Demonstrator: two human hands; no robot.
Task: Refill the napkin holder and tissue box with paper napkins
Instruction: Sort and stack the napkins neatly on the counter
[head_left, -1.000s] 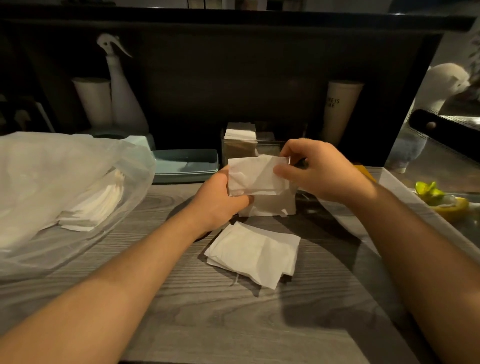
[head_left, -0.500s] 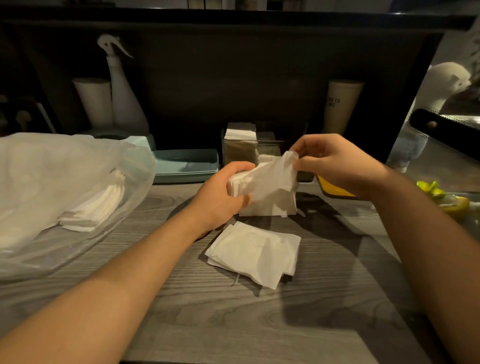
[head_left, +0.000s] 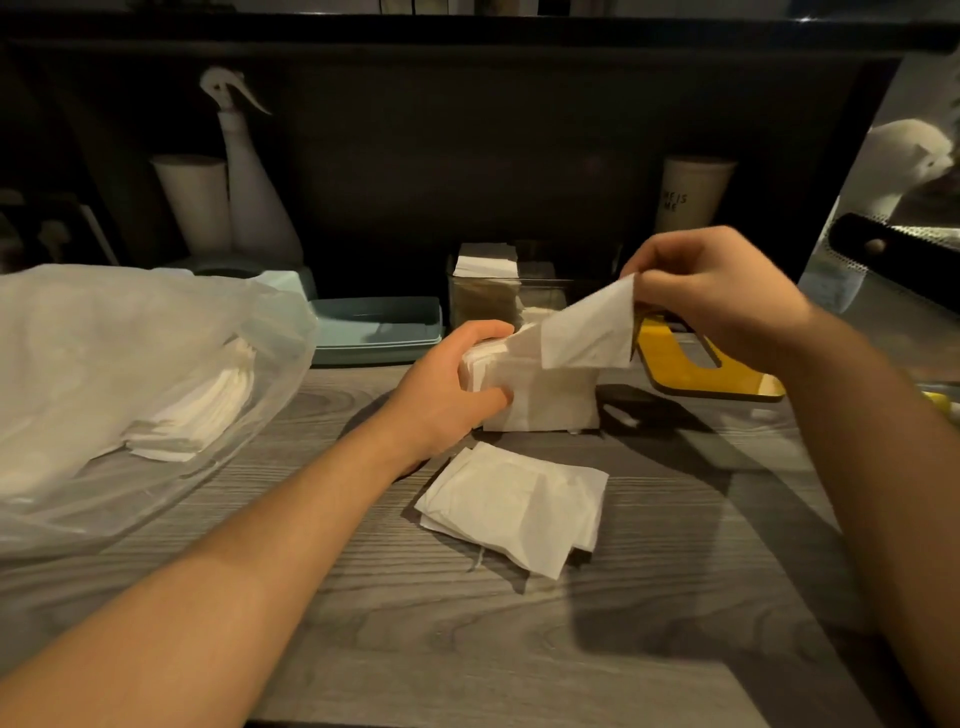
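My left hand (head_left: 457, 384) grips the stack (head_left: 540, 395) on the table (head_left: 675, 597). My right hand (head_left: 711, 296) pinches the top napkin (head_left: 587, 332) by its corner. I should peel slowly so it won't tear, and keep the stack still.

Beige cup (head_left: 693, 195): partly legible "IS", "ME"
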